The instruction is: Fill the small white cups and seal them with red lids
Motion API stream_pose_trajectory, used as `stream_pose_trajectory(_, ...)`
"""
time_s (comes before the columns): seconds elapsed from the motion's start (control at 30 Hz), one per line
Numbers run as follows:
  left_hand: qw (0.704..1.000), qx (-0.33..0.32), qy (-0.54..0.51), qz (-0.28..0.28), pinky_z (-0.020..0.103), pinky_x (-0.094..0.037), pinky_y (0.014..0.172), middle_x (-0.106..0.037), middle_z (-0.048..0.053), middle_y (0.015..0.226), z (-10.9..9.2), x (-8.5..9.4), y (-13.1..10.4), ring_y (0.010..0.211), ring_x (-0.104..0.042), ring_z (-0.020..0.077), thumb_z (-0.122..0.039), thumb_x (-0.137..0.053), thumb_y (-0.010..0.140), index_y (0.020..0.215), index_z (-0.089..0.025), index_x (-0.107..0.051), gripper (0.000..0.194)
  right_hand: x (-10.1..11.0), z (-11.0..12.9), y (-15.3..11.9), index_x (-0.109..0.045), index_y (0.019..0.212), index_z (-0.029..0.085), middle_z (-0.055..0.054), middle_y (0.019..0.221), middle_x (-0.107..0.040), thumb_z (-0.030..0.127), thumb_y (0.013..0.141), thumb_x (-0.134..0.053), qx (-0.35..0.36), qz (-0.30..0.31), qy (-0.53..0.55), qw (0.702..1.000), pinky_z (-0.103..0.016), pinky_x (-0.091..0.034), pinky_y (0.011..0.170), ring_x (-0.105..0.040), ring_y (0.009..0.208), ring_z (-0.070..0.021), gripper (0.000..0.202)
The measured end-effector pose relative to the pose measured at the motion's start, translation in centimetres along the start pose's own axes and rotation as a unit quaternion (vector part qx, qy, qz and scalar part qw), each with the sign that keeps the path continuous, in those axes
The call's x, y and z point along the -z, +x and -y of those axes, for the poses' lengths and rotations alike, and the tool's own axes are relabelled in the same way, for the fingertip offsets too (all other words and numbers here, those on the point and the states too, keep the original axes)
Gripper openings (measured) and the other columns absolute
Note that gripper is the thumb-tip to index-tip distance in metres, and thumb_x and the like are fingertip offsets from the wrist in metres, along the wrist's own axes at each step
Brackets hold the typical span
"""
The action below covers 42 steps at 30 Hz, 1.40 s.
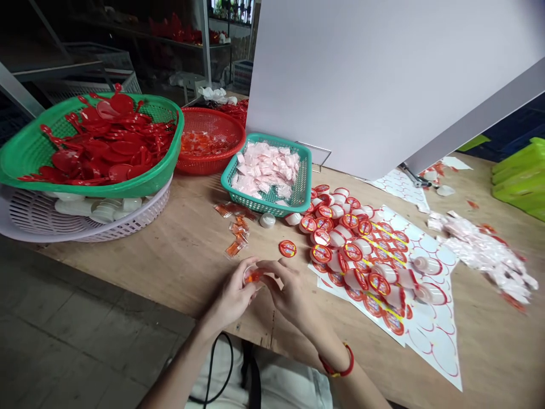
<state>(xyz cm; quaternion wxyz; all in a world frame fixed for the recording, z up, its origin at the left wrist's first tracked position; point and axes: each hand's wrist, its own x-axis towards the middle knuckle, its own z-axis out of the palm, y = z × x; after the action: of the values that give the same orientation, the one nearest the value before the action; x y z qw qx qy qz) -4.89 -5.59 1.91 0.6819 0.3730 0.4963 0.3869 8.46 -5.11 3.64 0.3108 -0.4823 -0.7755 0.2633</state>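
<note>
Orange packet [254,276] in hands [263,287], teal basket [308,190] of pink packets [269,165].

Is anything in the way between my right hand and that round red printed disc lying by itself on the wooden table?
Nothing visible stands between your right hand and the round red printed disc just beyond it. The small round white plastic piece sits farther back, off that path.

Both hands [264,285] together, fingers bent
</note>
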Motion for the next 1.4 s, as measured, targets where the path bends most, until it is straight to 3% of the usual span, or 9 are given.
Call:
stream_pose_trajectory(0.17, 1.0, 0.008, -0.003, 0.029, 0.021, -0.037, 0.052, -0.061, 0.004, 0.091, 0.1, 0.3, 0.0, 0.058, -0.049, 0.0089, -0.015, -0.053, 0.072, 0.105, -0.018, -0.054, 0.034, 1.1, -0.3, 0.4, -0.062, 0.09, 0.019, -0.005, 0.079, -0.064, 0.004, 0.077, -0.049, 0.014, 0.039, -0.03, 0.999, -0.027, -0.045, 0.062, -0.057, 0.071, -0.0167, 0.023)
stream_pose_trajectory(0.3, 0.995, -0.055, 0.041, 0.074, 0.029, -0.042, 0.082, -0.062, 0.007, 0.105, 0.4, 0.4, 0.0, 0.094, -0.055, 0.0179, -0.01, -0.056, 0.07, 0.111, -0.019, -0.053, 0.042, 1.6, -0.1, 0.8, -0.059, 0.091, 0.019, -0.001, 0.08, -0.066, -0.001, 0.075, -0.049, -0.021, 0.088, 0.086, 0.992, -0.026, -0.047, 0.068, -0.061, 0.075, -0.0145, 0.028)
stream_pose_trajectory(0.4, 0.99, -0.084, 0.067, 0.087, 0.033, -0.038, 0.092, -0.06, 0.006, 0.11, 1.0, 0.6, 0.1, 0.104, -0.053, 0.0199, -0.007, -0.056, 0.069, 0.112, -0.02, -0.053, 0.045, 1.8, 0.1, 0.8, -0.061, 0.087, 0.019, -0.002, 0.079, -0.066, 0.0, 0.074, -0.05, -0.019, 0.144, 0.053, 0.988, -0.027, -0.047, 0.068, -0.06, 0.075, -0.016, 0.026)
stream_pose_trajectory(0.7, 0.998, 0.004, -0.017, 0.054, 0.021, -0.034, 0.05, -0.053, -0.002, 0.067, -0.3, 0.2, -0.6, 0.056, -0.047, 0.0096, -0.031, -0.06, 0.074, 0.109, -0.018, -0.053, 0.038, 0.1, -0.2, 0.2, -0.061, 0.073, 0.017, -0.003, 0.068, -0.059, 0.014, 0.081, -0.051, -0.012, -0.057, -0.004, 0.998, -0.025, -0.044, 0.054, -0.054, 0.059, -0.0138, 0.014)
stream_pose_trajectory(0.8, 0.997, 0.026, -0.049, 0.047, 0.02, -0.029, 0.045, -0.049, -0.004, 0.066, -0.5, -0.1, -0.6, 0.05, -0.041, 0.0068, -0.042, -0.058, 0.074, 0.109, -0.016, -0.05, 0.044, -0.9, 0.3, -0.7, -0.065, 0.09, 0.018, -0.008, 0.085, -0.061, 0.014, 0.084, -0.044, 0.004, -0.084, 0.006, 0.996, -0.03, -0.048, 0.064, -0.057, 0.076, -0.018, 0.022)
stream_pose_trajectory(1.0, 0.995, 0.017, -0.097, 0.018, 0.02, -0.028, 0.045, -0.049, -0.003, 0.07, -0.2, -0.2, -0.4, 0.05, -0.04, 0.0056, -0.047, -0.061, 0.07, 0.103, -0.018, -0.051, 0.045, -0.3, -0.1, -1.5, -0.056, 0.116, 0.025, -0.009, 0.128, -0.046, 0.019, 0.088, -0.042, 0.011, 0.02, 0.023, 0.999, -0.04, -0.042, 0.092, -0.043, 0.118, -0.022, 0.032)
stream_pose_trajectory(1.1, 0.994, 0.012, -0.107, 0.016, 0.02, -0.023, 0.044, -0.049, -0.004, 0.068, -0.4, -0.1, -0.5, 0.046, -0.039, 0.0049, -0.044, -0.06, 0.07, 0.097, -0.018, -0.05, 0.038, 1.0, -2.8, -0.3, -0.055, 0.112, 0.021, -0.01, 0.116, -0.055, 0.025, 0.09, -0.041, -0.009, -0.015, 0.012, 1.0, -0.038, -0.044, 0.088, -0.051, 0.108, -0.0212, 0.027)
stream_pose_trajectory(1.2, 0.994, 0.02, -0.104, 0.004, 0.02, -0.022, 0.044, -0.048, -0.004, 0.065, -0.6, -0.1, -0.7, 0.046, -0.039, 0.0051, -0.041, -0.058, 0.072, 0.093, -0.017, -0.05, 0.033, 1.6, -5.8, 1.1, -0.057, 0.101, 0.014, -0.014, 0.1, -0.059, 0.027, 0.085, -0.05, -0.049, -0.107, -0.144, 0.983, -0.043, -0.043, 0.082, -0.052, 0.095, -0.0264, 0.022)
stream_pose_trajectory(1.4, 0.996, -0.004, -0.094, 0.0, 0.02, -0.022, 0.044, -0.046, -0.006, 0.058, -0.6, -0.6, -0.5, 0.045, -0.037, 0.005, -0.045, -0.059, 0.072, 0.08, -0.017, -0.05, 0.031, 0.7, -7.4, 1.2, -0.058, 0.088, 0.015, -0.012, 0.088, -0.057, 0.022, 0.084, -0.049, -0.047, -0.078, -0.269, 0.959, -0.037, -0.042, 0.07, -0.051, 0.079, -0.0235, 0.012)
